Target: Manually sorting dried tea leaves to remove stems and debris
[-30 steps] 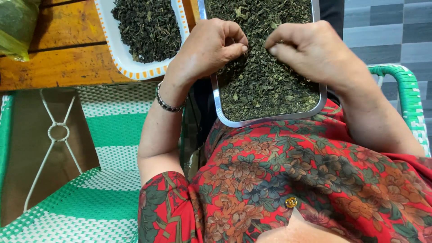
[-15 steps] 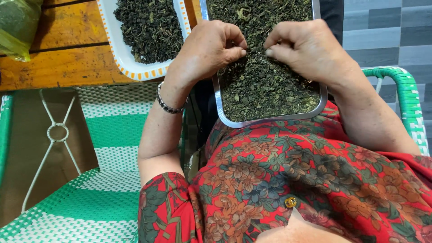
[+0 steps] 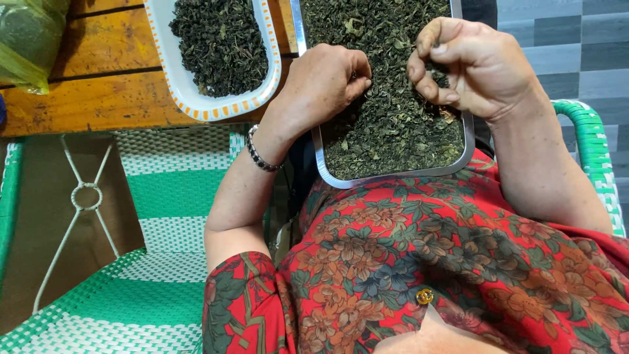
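Hands (image 3: 321, 82) (image 3: 478, 65) on dried leaves (image 3: 386, 124), metal tray (image 3: 393, 180)

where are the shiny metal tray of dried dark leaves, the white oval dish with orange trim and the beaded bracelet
shiny metal tray of dried dark leaves (image 3: 393, 180), head view, near rim
white oval dish with orange trim (image 3: 216, 108), head view, near rim
dark beaded bracelet (image 3: 259, 156), head view, beads on left wrist

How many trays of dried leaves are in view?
2: a shiny metal tray on the lap under both hands, and a white orange-edged tray on the wooden table, to its left. Both run past the frame's top.
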